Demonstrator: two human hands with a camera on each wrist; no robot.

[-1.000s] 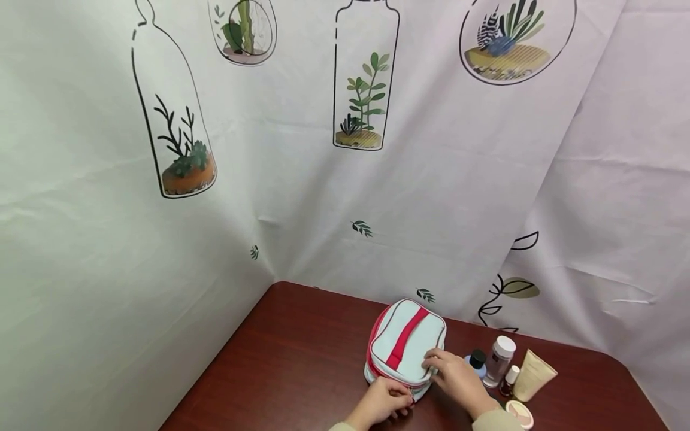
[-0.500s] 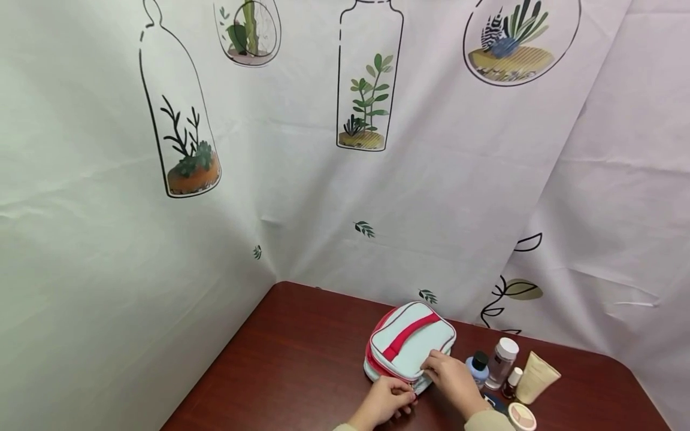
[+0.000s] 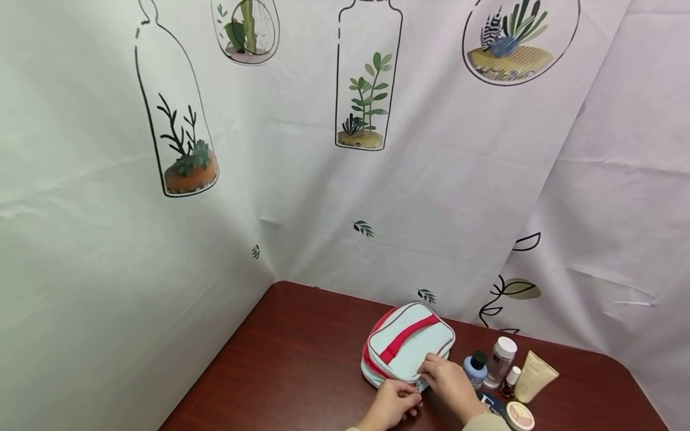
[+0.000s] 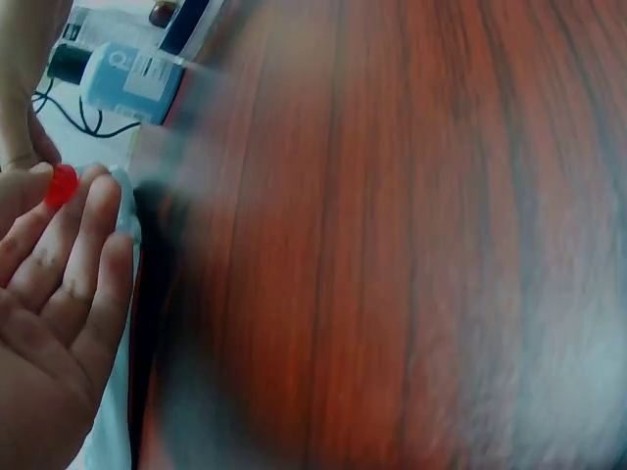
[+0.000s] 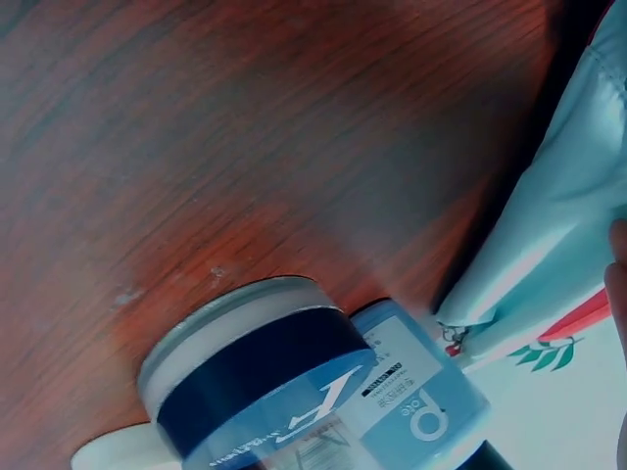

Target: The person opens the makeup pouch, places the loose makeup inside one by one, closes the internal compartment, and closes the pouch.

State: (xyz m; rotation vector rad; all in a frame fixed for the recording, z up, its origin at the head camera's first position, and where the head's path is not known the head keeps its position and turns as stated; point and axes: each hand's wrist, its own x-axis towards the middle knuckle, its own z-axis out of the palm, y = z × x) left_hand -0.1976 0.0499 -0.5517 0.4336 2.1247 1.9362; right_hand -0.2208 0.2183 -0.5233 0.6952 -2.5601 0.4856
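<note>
A pale blue cosmetic bag [image 3: 411, 353] with red trim and a red strap handle lies on the table, tilted a little. At its front corner my left hand [image 3: 389, 405] pinches a red zipper pull, and the left wrist view has this red pull [image 4: 61, 186] between thumb and fingers. My right hand [image 3: 448, 384] holds the bag's front right edge with curled fingers. Only the fingertips [image 5: 617, 279] of that hand show at the border of the right wrist view, against the bag's side [image 5: 549, 225]. The zipper's track is mostly hidden behind the hands.
To the right of the bag stand a blue bottle [image 3: 475, 372] with a black cap, a clear bottle [image 3: 500, 364], a small dark bottle [image 3: 510, 383] and a beige tube [image 3: 533, 377]. A dark blue jar [image 5: 265, 362] and a round compact [image 3: 520, 415] sit nearer. White printed cloth [image 3: 431, 209] hangs behind the table.
The bag has turned slightly, its lid and handle shifting right from the first frame. My left hand has moved slightly right with the zipper pull; more of the blue bottle and dark jar shows.
</note>
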